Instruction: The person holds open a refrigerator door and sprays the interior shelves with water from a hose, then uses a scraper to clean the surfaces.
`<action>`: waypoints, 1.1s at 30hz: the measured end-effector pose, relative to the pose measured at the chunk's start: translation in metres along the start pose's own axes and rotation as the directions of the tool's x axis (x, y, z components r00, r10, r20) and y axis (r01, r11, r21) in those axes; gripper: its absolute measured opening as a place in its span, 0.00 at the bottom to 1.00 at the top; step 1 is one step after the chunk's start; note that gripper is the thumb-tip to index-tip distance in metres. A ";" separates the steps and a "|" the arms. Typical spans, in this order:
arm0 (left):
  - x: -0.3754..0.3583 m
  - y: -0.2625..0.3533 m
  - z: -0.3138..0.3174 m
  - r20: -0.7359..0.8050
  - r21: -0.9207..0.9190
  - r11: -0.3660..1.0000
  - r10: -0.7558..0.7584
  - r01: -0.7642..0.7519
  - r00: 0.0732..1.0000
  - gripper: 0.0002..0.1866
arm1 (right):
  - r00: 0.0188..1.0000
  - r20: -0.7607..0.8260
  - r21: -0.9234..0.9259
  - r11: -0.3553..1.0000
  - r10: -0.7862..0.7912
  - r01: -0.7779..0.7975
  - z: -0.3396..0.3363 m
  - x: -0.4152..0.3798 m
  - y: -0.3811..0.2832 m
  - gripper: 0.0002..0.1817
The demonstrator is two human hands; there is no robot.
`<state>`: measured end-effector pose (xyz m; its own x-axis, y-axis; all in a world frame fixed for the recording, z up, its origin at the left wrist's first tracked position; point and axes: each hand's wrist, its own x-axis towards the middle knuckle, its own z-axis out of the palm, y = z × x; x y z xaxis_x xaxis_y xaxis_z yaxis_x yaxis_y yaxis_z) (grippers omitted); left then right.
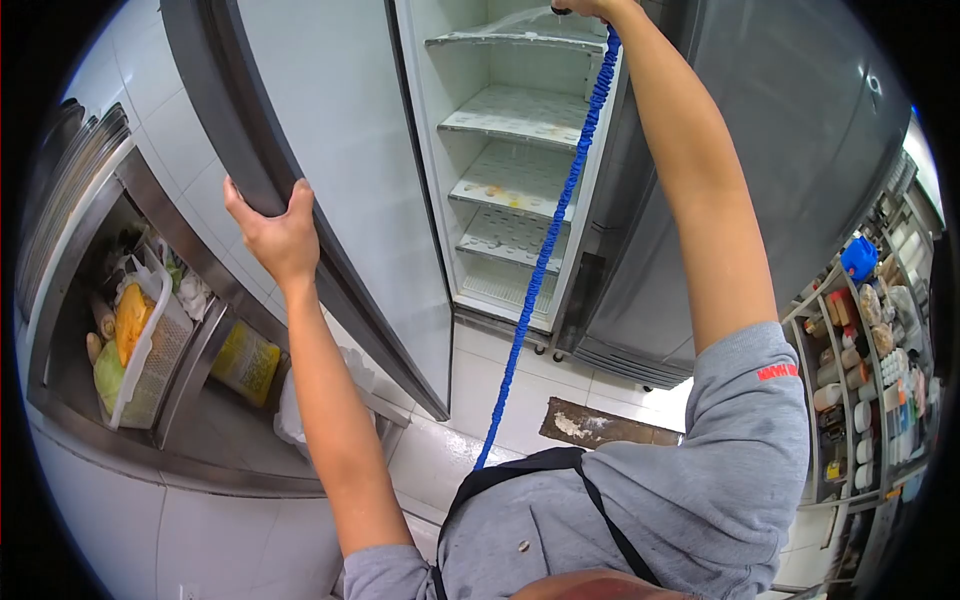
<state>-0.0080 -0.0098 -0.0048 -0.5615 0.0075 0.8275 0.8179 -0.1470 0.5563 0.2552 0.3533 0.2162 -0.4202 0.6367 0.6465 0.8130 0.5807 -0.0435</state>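
My left hand (275, 238) grips the dark edge of an open refrigerator door (345, 150), thumb on one side and fingers on the other. At the top edge of the view, my right hand (597, 8) is partly cut off. It holds the black nozzle (562, 11) of a crinkled blue hose (548, 245), which hangs down past my chest. Water (515, 22) sprays from the nozzle toward the upper shelf (530, 41) inside the refrigerator. Lower down, the wet shelves (510, 190) carry droplets and a few yellow-orange bits.
At left, a steel rack (180, 400) holds a white basket (150, 350) of produce and a yellow container (246, 365). A closed grey door (740, 150) stands right of the open compartment. A dirty brown mat (610, 428) lies on the tiles. Stocked shelves (860, 400) are far right.
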 end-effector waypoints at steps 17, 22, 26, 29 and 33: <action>0.002 -0.007 -0.005 0.008 0.024 1.000 0.016 -0.016 1.000 0.43 | 1.000 -0.011 -0.011 1.000 0.002 -0.002 0.008 -0.002 -0.003 0.22; 0.003 -0.008 -0.005 0.013 0.009 0.999 0.034 -0.034 0.999 0.43 | 1.000 -0.007 -0.029 1.000 0.010 -0.010 0.005 -0.002 -0.010 0.22; 0.003 -0.007 -0.003 0.000 -0.002 1.000 0.029 -0.029 1.000 0.43 | 1.000 0.018 -0.058 0.998 0.008 -0.007 0.001 0.004 -0.004 0.21; 0.003 -0.009 -0.004 0.000 -0.005 1.000 0.022 -0.022 1.000 0.43 | 0.999 0.017 -0.115 0.993 0.029 -0.027 0.002 0.008 0.000 0.18; 0.004 -0.007 -0.006 0.022 -0.014 1.000 0.000 0.001 1.000 0.43 | 0.999 -0.016 -0.173 0.984 0.034 -0.036 -0.002 0.000 0.010 0.15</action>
<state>-0.0168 -0.0144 -0.0061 -0.5589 0.0290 0.8288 0.8158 -0.1603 0.5557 0.2639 0.3581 0.2176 -0.3858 0.6482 0.6565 0.8852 0.4606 0.0654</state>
